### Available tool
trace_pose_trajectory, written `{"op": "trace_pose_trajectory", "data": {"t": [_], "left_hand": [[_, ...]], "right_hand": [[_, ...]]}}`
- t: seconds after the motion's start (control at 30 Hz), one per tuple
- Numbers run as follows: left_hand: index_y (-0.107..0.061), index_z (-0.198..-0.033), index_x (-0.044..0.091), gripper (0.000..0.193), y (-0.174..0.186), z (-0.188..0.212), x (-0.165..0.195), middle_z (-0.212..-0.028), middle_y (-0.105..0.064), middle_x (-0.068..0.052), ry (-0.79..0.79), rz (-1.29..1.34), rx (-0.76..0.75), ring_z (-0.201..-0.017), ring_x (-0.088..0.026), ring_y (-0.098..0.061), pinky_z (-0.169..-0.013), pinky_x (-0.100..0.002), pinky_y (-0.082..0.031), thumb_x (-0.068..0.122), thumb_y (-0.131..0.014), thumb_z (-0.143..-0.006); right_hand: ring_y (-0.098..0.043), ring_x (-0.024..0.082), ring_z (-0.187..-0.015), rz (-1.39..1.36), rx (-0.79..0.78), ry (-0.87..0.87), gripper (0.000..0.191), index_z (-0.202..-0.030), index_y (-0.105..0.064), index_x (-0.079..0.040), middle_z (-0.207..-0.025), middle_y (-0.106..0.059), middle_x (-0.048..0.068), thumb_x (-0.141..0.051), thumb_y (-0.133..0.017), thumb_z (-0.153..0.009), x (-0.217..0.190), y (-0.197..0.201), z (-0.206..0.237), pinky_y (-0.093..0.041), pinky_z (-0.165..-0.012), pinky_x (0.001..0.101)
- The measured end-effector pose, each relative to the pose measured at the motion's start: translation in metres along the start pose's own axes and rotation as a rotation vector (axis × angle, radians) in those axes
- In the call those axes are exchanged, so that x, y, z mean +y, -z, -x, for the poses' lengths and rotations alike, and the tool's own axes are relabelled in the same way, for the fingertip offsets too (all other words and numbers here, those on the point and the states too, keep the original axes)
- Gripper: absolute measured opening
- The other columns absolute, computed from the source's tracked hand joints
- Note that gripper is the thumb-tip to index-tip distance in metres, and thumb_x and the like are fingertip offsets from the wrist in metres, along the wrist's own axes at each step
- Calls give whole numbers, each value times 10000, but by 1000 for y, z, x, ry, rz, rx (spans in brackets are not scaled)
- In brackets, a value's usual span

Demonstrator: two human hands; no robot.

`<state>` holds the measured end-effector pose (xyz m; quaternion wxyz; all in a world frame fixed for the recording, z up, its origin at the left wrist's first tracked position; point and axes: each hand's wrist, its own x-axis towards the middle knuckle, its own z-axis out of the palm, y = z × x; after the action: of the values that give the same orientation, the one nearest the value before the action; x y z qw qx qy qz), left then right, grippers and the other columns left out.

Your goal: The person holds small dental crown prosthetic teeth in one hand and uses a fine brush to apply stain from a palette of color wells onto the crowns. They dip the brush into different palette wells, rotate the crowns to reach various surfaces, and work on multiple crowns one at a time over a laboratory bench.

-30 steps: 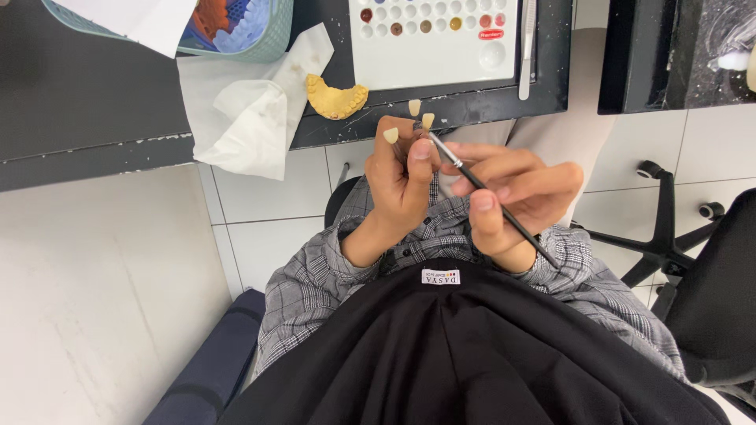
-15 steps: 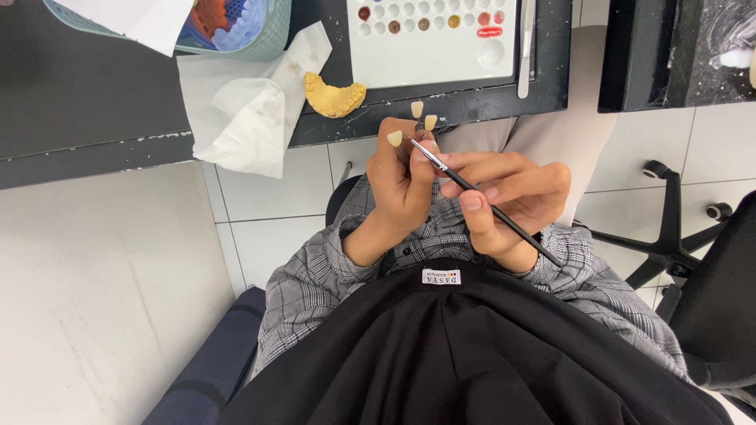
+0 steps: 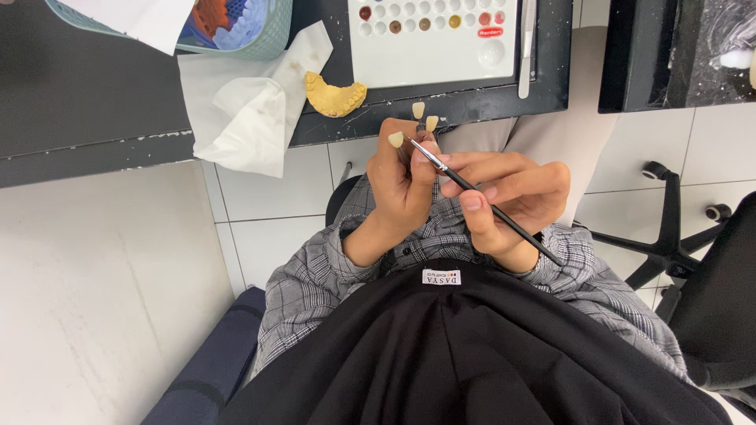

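My left hand (image 3: 402,185) is raised in front of my chest and grips small pins topped with cream tooth-shaped pieces (image 3: 396,139), three of them fanned above my fingers. My right hand (image 3: 508,197) pinches a thin black brush (image 3: 480,193) like a pen. The brush tip touches the leftmost tooth piece. Both hands sit close together, just below the edge of the dark worktop (image 3: 94,86).
On the worktop lie a white mixing palette (image 3: 433,55) with coloured wells, a yellow dental cast (image 3: 335,96), a crumpled white tissue (image 3: 244,118), a teal basket (image 3: 260,35) and a slim tool (image 3: 526,47). A black office chair (image 3: 693,260) stands right on the tiled floor.
Both hands have held almost still; the brush tip shifted slightly left onto the leftmost tooth piece.
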<state>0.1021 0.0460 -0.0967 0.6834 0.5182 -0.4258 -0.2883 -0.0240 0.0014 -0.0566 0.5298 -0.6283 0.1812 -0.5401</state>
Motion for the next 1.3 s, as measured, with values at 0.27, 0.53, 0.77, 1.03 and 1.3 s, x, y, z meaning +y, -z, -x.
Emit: {"op": "trace_pose_trajectory", "data": {"t": [0.27,0.53,0.77,1.03,1.3], "left_hand": [[-507,-1112,10,176,0,2,2,-865,-612,-42,33,21,-2,-646,-44,-553,-573,-205,-444,185,-499,-1117],[-509,-1114,6,175,-1,2,0,-881,-600,-48,25,34,6,-648,-48,-551,-575,-207,-447,181,-501,-1121],[-512,-1113,3,198,0,2,-2,-892,-594,-52,3,-1,10,-647,-48,-544,-572,-208,-441,201,-499,-1121],[-514,-1121,2,193,-1,3,-3,-883,-598,-52,0,0,24,-643,-55,-548,-575,-213,-446,194,-500,-1118],[-508,-1130,-4,183,0,3,-2,-870,-616,-40,8,0,18,-691,-66,-578,-579,-210,-468,176,-493,-1107]], "right_hand": [[-747,296,-915,9,-12,-8,244,-1078,-388,-21,-922,-667,192,-11,-623,-1012,-3,1,1,-650,-911,438],[-746,324,-970,18,-37,-1,242,-1072,-385,-21,-917,-667,196,2,-617,-1007,-4,1,-1,-648,-906,442],[-746,314,-942,7,-32,-17,243,-1074,-392,-24,-932,-665,201,2,-624,-1008,-4,1,1,-648,-913,446],[-746,316,-962,13,-39,-12,239,-1072,-394,-21,-931,-669,202,5,-622,-1006,-5,1,-1,-648,-918,453],[-750,293,-910,1,-43,5,237,-1076,-392,-19,-925,-665,196,7,-616,-1005,-5,0,-2,-652,-914,448]]}}
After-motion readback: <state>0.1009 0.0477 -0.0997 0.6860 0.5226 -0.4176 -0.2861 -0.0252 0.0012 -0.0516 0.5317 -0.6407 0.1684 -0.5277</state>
